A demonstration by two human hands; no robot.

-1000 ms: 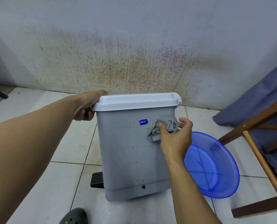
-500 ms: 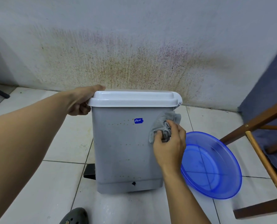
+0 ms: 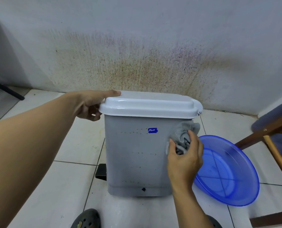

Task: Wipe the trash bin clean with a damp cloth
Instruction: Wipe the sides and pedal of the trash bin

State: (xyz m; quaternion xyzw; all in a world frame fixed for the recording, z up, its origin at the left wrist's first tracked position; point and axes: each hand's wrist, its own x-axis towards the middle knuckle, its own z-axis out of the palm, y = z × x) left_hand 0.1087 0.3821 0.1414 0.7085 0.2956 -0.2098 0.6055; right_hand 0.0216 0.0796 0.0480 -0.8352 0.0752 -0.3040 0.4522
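A grey pedal trash bin (image 3: 133, 158) with a white lid (image 3: 150, 104) stands on the tiled floor in front of a stained wall. Its near side carries a small blue sticker (image 3: 152, 130). My left hand (image 3: 90, 106) grips the lid's left edge, thumb on top and fingers curled under the rim. My right hand (image 3: 184, 155) holds a bunched grey cloth (image 3: 182, 134) and presses it against the bin's upper right side, just under the lid.
A blue plastic basin (image 3: 227, 171) lies tilted on the floor right of the bin. A wooden chair frame (image 3: 275, 145) with blue fabric stands at far right. The bin's black pedal (image 3: 101, 173) sticks out lower left. A dark sandal (image 3: 87, 218) is at the bottom.
My right hand has slid the cloth slightly down along the bin's right side. The camera has shifted, and my left hand keeps its grip on the lid edge.
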